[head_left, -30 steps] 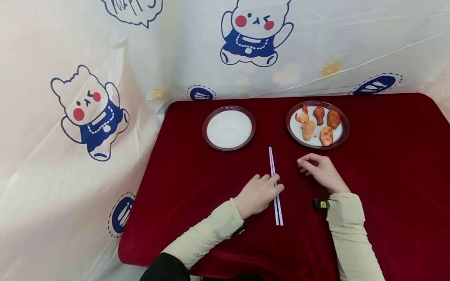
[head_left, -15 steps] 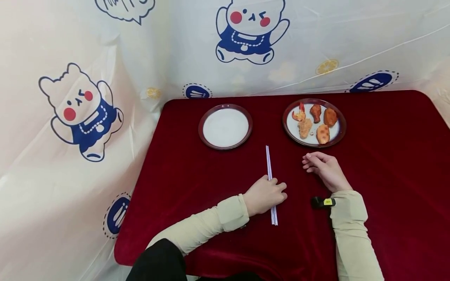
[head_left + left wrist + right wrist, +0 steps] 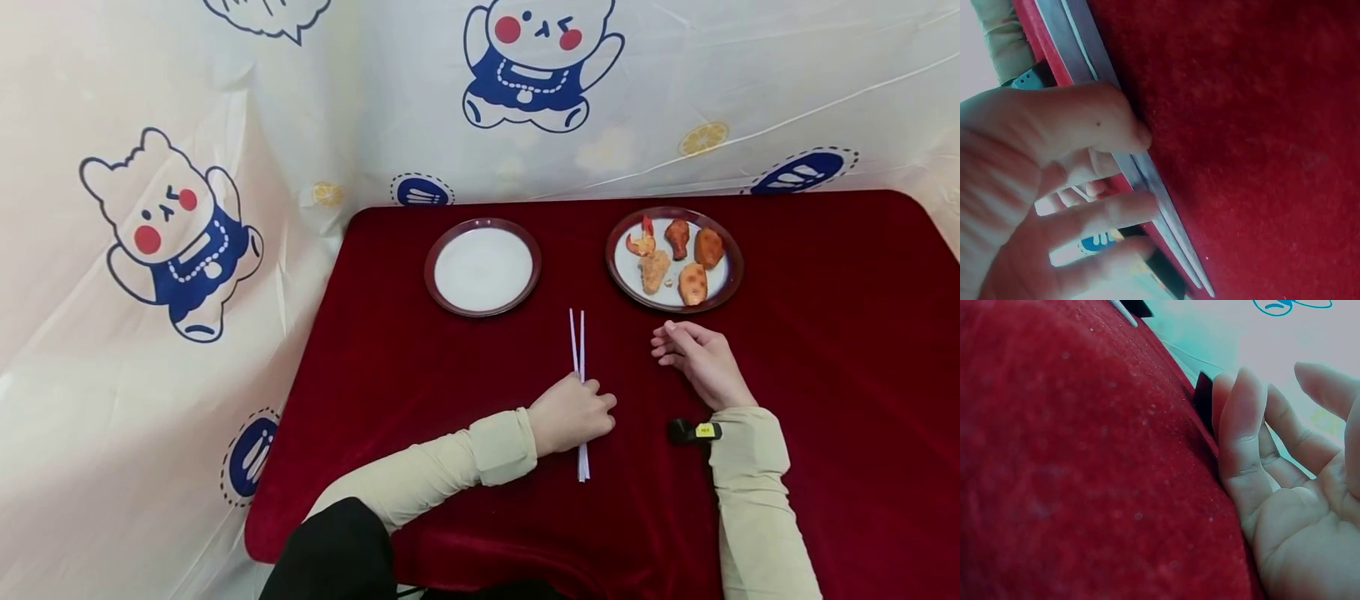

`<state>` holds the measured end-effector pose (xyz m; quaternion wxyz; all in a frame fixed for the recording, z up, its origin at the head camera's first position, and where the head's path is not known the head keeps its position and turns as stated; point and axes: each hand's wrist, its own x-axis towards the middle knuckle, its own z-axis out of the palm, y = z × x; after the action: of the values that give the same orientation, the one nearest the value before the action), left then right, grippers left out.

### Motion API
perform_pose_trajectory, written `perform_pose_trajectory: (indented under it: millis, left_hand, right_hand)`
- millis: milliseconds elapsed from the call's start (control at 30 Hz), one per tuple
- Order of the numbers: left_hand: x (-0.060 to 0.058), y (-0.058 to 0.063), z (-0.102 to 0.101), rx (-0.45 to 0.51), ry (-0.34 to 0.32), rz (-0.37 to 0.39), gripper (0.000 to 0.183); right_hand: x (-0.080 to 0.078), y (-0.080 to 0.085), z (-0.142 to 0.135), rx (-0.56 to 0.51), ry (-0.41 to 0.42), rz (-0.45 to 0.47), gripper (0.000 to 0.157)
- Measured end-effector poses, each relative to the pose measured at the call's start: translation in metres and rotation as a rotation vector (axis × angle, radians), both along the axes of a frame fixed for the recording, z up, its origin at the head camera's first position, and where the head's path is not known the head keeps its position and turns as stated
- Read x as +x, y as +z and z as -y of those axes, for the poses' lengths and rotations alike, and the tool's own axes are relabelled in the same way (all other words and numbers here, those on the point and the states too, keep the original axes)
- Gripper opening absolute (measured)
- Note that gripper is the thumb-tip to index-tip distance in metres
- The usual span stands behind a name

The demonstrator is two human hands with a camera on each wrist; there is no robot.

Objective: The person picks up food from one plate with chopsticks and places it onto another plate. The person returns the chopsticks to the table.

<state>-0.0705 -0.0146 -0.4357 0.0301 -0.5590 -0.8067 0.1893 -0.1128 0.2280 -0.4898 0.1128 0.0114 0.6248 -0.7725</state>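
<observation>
A pair of pale chopsticks (image 3: pixel 583 465) lies lengthwise on the red tablecloth, under my left hand (image 3: pixel 572 415). The left wrist view shows the thumb and fingers pinching the chopsticks (image 3: pixel 1094 50) from opposite sides. Their far tips stand slightly apart in the head view. My right hand (image 3: pixel 701 360) is held low over the cloth with loosely bent fingers and nothing in it. Just beyond it is a brown-rimmed plate (image 3: pixel 731 286) of food: a drumstick (image 3: pixel 677 238), a shrimp-like piece (image 3: pixel 642 242) and several browned pieces (image 3: pixel 693 284).
A second brown-rimmed plate (image 3: pixel 483 271) with a bare white middle stands to the left of the food plate. The red tablecloth (image 3: pixel 420 375) covers the table. A white printed curtain (image 3: pixel 375 100) hangs along its back and left sides.
My left hand has moved slightly right and closed further on the chopsticks, whose far tips have spread apart. My right hand has shifted a little to the right.
</observation>
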Motion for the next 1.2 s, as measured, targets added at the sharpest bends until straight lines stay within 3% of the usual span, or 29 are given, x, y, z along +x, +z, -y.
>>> perform_pose_trajectory:
  millis: [167, 233, 300, 433, 533, 600, 667, 767, 900, 1033, 1200]
  left_hand:
    - [-0.006, 0.001, 0.004, -0.034, -0.082, -0.006, 0.018]
    - [-0.008, 0.002, 0.007, -0.025, -0.116, 0.005, 0.018]
    - [-0.01, 0.004, 0.01, 0.0, -0.144, 0.027, 0.017]
    - [-0.012, 0.012, 0.018, 0.115, -0.163, 0.099, 0.015]
    - [-0.014, 0.017, 0.026, 0.298, -0.143, 0.146, 0.015]
    - [-0.017, 0.018, 0.032, 0.46, -0.124, 0.16, 0.014]
    - [-0.02, 0.02, 0.037, 0.639, -0.105, 0.172, 0.013]
    - [-0.024, 0.023, 0.046, 0.881, -0.071, 0.186, 0.015]
    - [-0.03, 0.028, 0.055, 1.106, 0.008, 0.243, 0.023]
    - [-0.034, 0.033, 0.064, 1.279, 0.094, 0.306, 0.022]
    - [-0.034, 0.044, 0.073, 1.443, 0.218, 0.355, 0.011]
  right_hand:
    - [0.0, 0.0, 0.001, -0.014, -0.006, 0.001, 0.03]
    - [0.0, 0.003, 0.003, 0.037, -0.014, 0.0, 0.034]
    - [0.001, 0.006, 0.006, 0.167, -0.018, -0.018, 0.04]
    - [0.003, 0.017, 0.014, 0.567, -0.011, -0.114, 0.041]
    - [0.005, 0.024, 0.018, 0.802, -0.041, -0.187, 0.038]
    - [0.005, 0.028, 0.017, 0.832, -0.101, -0.168, 0.038]
    - [0.004, 0.031, 0.014, 0.742, -0.175, -0.091, 0.041]
    - [-0.001, 0.035, 0.004, 0.445, -0.297, 0.083, 0.053]
    - [-0.01, 0.039, -0.014, 0.139, -0.337, 0.236, 0.072]
    - [-0.021, 0.041, -0.026, 0.071, -0.277, 0.282, 0.076]
    - [-0.029, 0.038, -0.033, 0.058, -0.251, 0.297, 0.054]
